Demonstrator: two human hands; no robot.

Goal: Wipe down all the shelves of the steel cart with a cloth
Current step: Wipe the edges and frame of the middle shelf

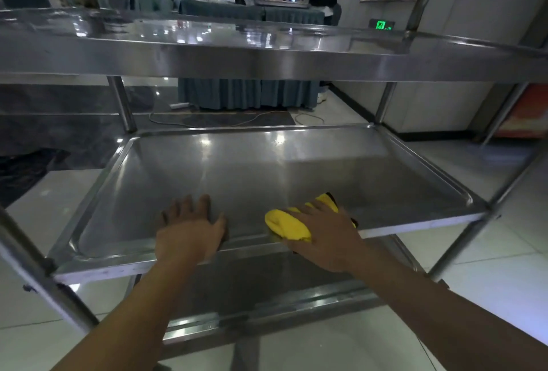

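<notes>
The steel cart (267, 56) is seen from its near long side, with three shelves in view. The middle shelf (267, 169) is a shallow steel tray with a raised rim, carried on round posts at its corners.

The left hand (189, 234) is laid palm down at the near edge of the middle shelf, left of centre. Its fingers are spread and extended onto the shelf surface, and the heel of the hand is set over the near rim. Nothing is held in it.

The right hand (323, 234) is placed at the near edge of the same shelf, right of centre. It is pressed flat on a yellow cloth (284, 222), with the fingers extended over the cloth rather than curled round it. The cloth is bunched under the palm, lies on the shelf surface just inside the near rim, and projects to the left of the hand and beyond the fingertips. A dark trim is visible at the far end of the cloth.

The two hands are near each other but apart. The top shelf (207, 35) is seen above, and the bottom shelf (267, 281) below the near rim.
</notes>
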